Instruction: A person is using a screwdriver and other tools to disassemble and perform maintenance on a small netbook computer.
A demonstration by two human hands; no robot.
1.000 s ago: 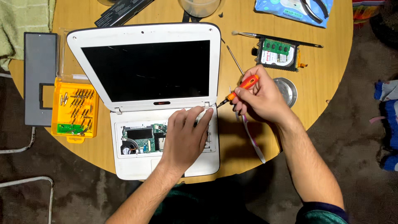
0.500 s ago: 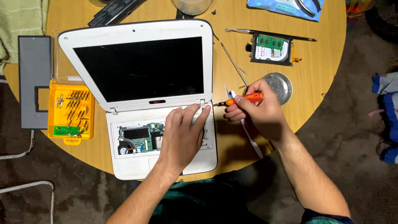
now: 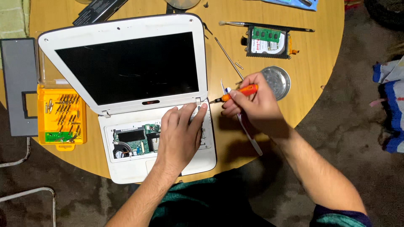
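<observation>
A small white laptop [image 3: 126, 31] lies open on a round wooden table [image 3: 320, 50], its keyboard removed so the green circuit board [image 3: 141, 141] shows. My left hand [image 3: 181, 134] rests flat on the laptop's base, fingertips near the right hinge. My right hand [image 3: 252, 105] grips an orange-handled screwdriver [image 3: 240, 91] held sideways, its tip pointing at the laptop's right hinge corner. A white flat strip [image 3: 248, 134] lies under my right hand.
An orange bit case [image 3: 59, 115] and a grey panel [image 3: 17, 80] lie left of the laptop. A hard drive with a green memory stick [image 3: 268, 42], a thin brush [image 3: 235, 24], a round metal dish [image 3: 278, 80] and a black battery [image 3: 99, 9] lie on the table's far side.
My right hand has lowered slightly and swung the screwdriver to lie level, its tip closer to the laptop's hinge corner. My left hand stays pressed on the base.
</observation>
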